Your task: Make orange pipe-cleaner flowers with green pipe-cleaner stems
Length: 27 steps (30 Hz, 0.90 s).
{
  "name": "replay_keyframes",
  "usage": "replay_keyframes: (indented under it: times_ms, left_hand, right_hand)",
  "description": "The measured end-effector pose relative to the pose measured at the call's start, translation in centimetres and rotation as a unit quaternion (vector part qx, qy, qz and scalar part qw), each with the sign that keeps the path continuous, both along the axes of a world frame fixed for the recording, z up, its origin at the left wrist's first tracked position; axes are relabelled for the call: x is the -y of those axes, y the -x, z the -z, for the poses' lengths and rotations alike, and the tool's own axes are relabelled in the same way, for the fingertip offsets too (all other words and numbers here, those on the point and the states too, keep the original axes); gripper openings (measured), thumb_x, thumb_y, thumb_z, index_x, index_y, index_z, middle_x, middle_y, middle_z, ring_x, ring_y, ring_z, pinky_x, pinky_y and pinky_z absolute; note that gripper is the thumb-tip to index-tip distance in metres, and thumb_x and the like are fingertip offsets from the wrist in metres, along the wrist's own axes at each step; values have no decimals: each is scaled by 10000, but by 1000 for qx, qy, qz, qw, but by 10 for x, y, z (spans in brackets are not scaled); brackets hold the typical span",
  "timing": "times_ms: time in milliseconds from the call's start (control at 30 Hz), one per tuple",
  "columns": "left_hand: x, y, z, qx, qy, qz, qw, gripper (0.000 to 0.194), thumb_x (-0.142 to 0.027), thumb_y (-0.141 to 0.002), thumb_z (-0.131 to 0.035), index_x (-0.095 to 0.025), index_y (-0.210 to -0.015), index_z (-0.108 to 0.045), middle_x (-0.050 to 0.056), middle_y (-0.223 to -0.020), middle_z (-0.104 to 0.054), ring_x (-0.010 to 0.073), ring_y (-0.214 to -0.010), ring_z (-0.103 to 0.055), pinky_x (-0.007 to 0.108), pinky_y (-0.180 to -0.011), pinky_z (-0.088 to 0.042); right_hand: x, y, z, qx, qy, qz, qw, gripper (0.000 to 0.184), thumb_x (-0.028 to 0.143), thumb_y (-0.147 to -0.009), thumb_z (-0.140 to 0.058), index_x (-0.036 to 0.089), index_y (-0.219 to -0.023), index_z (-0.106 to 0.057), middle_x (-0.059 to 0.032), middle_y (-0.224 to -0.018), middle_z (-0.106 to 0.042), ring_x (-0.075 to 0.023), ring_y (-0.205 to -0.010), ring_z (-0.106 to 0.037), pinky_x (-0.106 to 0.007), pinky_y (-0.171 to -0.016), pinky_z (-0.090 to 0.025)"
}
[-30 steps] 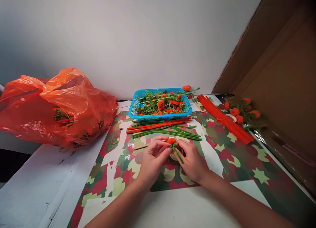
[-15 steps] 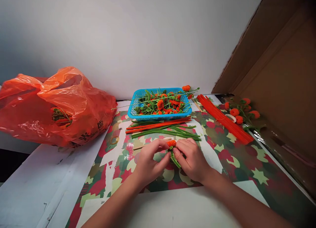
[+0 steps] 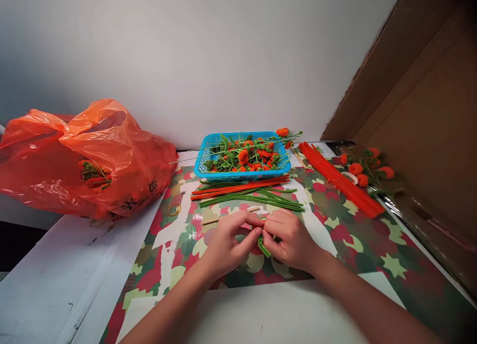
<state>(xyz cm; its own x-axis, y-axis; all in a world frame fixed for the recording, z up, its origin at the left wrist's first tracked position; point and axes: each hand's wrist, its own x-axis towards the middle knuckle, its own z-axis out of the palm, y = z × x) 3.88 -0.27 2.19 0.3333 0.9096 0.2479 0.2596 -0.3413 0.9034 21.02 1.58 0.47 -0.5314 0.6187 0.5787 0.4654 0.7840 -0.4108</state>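
My left hand point(image 3: 237, 240) and my right hand point(image 3: 286, 237) meet fingertip to fingertip low over the table. Both pinch a small pipe-cleaner flower, whose green pipe-cleaner stem point(image 3: 264, 247) hangs out below the fingers; its orange head is hidden behind them. Just beyond my hands lie green pipe cleaners point(image 3: 238, 200) with a few orange pipe cleaners point(image 3: 231, 189) across them. A thin wooden stick point(image 3: 211, 221) lies beside my left hand, partly covered by it.
A blue basket point(image 3: 242, 175) of orange flowers and green stems stands against the wall. An orange plastic bag point(image 3: 145, 160) sits at left. On the right are a bundle of orange pipe cleaners point(image 3: 343, 180), finished flowers point(image 3: 356, 169) and cardboard point(image 3: 421, 110). A wire coil point(image 3: 174, 210) lies left.
My fingers have closed in around the flower, and its orange head, visible before, is now covered. My right fingers have shifted slightly left over it.
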Motion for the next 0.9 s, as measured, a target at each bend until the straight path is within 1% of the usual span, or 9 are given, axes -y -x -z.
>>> replay_keyframes:
  times_ms: [133, 267, 400, 467, 533, 633, 700, 733, 900]
  left_hand:
    - [0, -1, 4, -1, 17, -22, 1000, 134, -179, -847, -539, -160, -892, -664, 61, -853, -686, 173, -830, -640, 275, -718, -549]
    - [0, -2, 5, 17, 41, -38, 998, 131, -179, -833, -551, -159, -868, -675, 55, -831, -691, 166, -796, -645, 266, -703, -545]
    - [-1, -5, 7, 85, 111, -54, 989, 125, -225, -818, -592, -153, -874, -678, 51, -827, -688, 158, -780, -646, 253, -685, -539]
    - [-2, -7, 8, 134, 163, -64, 975, 154, -263, -789, -640, -154, -890, -679, 56, -868, -688, 161, -797, -647, 254, -689, -542]
    - [-2, -8, 9, 179, 217, -80, 956, 228, -299, -752, -683, -164, -936, -681, 71, -976, -684, 173, -836, -651, 257, -678, -551]
    - [-1, -10, 10, 223, 268, -108, 931, 282, -341, -741, -695, -180, -971, -686, 85, -1088, -665, 196, -919, -651, 266, -693, -567]
    - [0, -11, 11, 227, 262, -121, 930, 250, -346, -765, -673, -177, -948, -691, 85, -1081, -668, 201, -949, -648, 281, -732, -573]
    - [0, -11, 12, 220, 244, -124, 936, 227, -337, -779, -659, -176, -936, -693, 85, -1073, -669, 201, -957, -646, 289, -749, -574]
    - [1, -10, 16, 89, 74, -127, 985, 145, -251, -837, -593, -190, -900, -709, 82, -1003, -666, 192, -968, -631, 281, -749, -575]
  right_hand:
    - [-2, -1, 1, 6, -23, -8, 1000, 263, 114, -839, -410, 193, -591, -445, 13, -556, -441, -130, -559, -363, -264, -555, -265]
    - [-4, -3, 0, 44, -50, -10, 998, 264, 114, -853, -422, 189, -601, -443, 3, -584, -468, -138, -587, -352, -277, -568, -265]
    - [-5, -5, -4, 81, -62, -11, 995, 249, 134, -874, -434, 183, -632, -462, -8, -630, -503, -147, -624, -359, -294, -591, -264]
    - [-5, -6, -6, 59, -23, -5, 998, 255, 163, -902, -422, 185, -652, -466, -8, -645, -503, -149, -643, -381, -294, -609, -279]
    - [-5, -7, -8, 3, 51, 13, 999, 280, 185, -933, -382, 190, -662, -450, -4, -648, -483, -147, -653, -406, -285, -623, -303]
    - [-3, -6, -8, -51, 134, 39, 989, 273, 205, -935, -365, 195, -668, -423, 5, -645, -467, -142, -643, -431, -273, -626, -320]
    - [0, -4, -7, -21, 136, 53, 989, 223, 223, -900, -421, 193, -679, -428, 7, -648, -487, -144, -642, -445, -280, -632, -306]
    - [2, -2, -6, 6, 128, 63, 990, 202, 231, -883, -446, 191, -685, -435, 5, -654, -502, -148, -647, -453, -285, -635, -296]
    - [9, 5, 2, 103, 104, 119, 982, 206, 214, -919, -383, 184, -746, -490, -21, -706, -569, -172, -686, -500, -304, -658, -279]
